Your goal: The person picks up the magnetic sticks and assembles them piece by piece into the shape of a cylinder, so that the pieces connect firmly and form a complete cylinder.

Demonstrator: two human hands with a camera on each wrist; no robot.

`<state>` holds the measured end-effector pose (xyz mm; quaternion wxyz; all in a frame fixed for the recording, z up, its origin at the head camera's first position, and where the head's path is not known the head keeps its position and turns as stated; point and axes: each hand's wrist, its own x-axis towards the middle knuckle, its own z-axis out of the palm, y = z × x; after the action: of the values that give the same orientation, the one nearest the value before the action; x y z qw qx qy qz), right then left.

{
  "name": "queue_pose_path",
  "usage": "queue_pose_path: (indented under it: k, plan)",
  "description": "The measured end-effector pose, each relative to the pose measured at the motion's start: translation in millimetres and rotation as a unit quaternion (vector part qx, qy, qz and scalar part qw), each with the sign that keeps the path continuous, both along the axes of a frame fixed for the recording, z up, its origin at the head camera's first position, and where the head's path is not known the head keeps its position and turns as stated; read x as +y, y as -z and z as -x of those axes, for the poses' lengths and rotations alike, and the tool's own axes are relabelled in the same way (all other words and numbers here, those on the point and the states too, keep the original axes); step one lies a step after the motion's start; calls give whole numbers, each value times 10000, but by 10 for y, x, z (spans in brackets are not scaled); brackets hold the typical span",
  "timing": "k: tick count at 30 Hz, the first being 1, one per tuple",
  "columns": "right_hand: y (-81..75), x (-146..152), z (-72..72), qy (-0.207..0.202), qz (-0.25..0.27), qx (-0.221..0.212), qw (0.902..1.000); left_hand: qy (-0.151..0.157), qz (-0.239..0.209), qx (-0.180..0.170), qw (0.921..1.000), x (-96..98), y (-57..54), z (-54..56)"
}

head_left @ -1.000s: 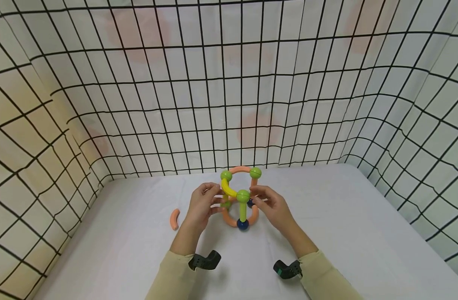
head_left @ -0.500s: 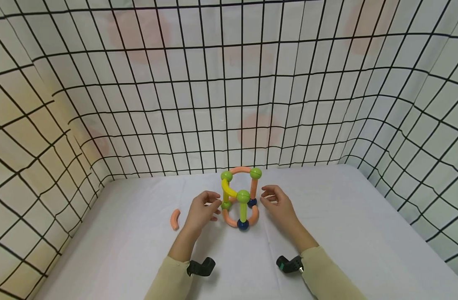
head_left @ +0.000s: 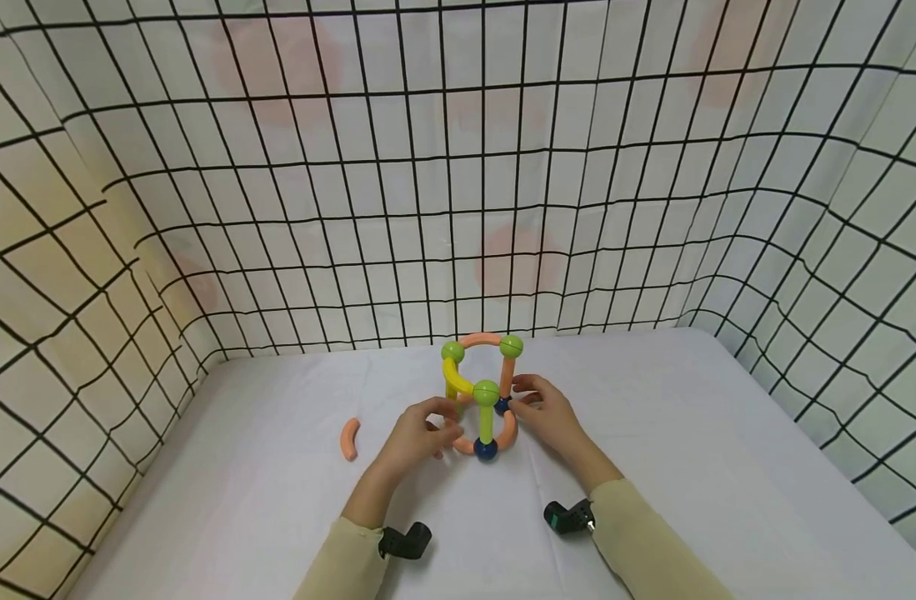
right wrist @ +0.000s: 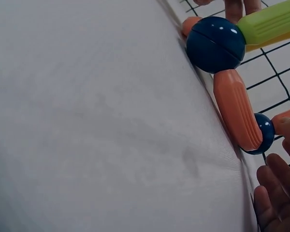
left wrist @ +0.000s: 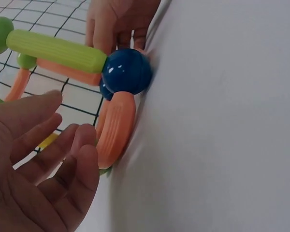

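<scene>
A magnetic ball-and-rod frame (head_left: pixel 486 425) stands upright on the white cloth. Green balls (head_left: pixel 486 392) top its posts, joined by a yellow curved rod (head_left: pixel 461 381) and an orange one (head_left: pixel 481 338). Its base has orange curved rods (left wrist: pixel 117 130) and navy balls (right wrist: pixel 216 44). Low at the frame's left side, my left hand (head_left: pixel 418 437) has loosely bent fingers, with fingertips right at a base rod. My right hand (head_left: pixel 551 417) is at the right side, its thumb overlapping an orange upright by the rear navy ball in the right wrist view; its other fingers are spread loosely.
A loose orange curved rod (head_left: pixel 349 439) lies on the cloth left of my left hand. Black grid netting (head_left: pixel 483 208) encloses the back and both sides. Black wrist cameras (head_left: pixel 405 542) sit on both wrists.
Both hands drew apart from the frame, then came back in lower at its sides, the left one nearer the base. The frame and the loose orange rod stayed put.
</scene>
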<state>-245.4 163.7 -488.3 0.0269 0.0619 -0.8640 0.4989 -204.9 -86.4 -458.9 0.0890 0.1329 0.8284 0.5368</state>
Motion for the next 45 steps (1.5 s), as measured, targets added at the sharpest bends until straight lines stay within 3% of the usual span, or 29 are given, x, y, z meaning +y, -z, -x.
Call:
queue_pose_path:
  k: [5, 10, 16, 23, 31, 39, 45]
  plan:
    - [-3, -19, 21, -49, -231, -97, 9997, 407, 185, 68, 9990, 59, 15, -1]
    - [4, -35, 48, -38, -482, -202, 9986, 538, 435, 126, 9975, 146, 30, -5]
    - [5, -46, 80, -173, -680, -136, 9974, 545, 612, 147, 9965, 249, 60, -21]
    - [11, -46, 96, -305, -870, -103, 9957, 481, 1150, 649, 9901, 331, 106, -20]
    - [15, -29, 90, -353, -914, -55, 9952, 447, 1182, 651, 9898, 359, 124, -6]
    - [20, -39, 83, -125, -1078, -73, 9941, 415, 1249, 413, 9904, 324, 93, -10]
    - [1, -45, 38, -15, -1243, 127, 9922, 458, 1364, 503, 9883, 284, 74, -11]
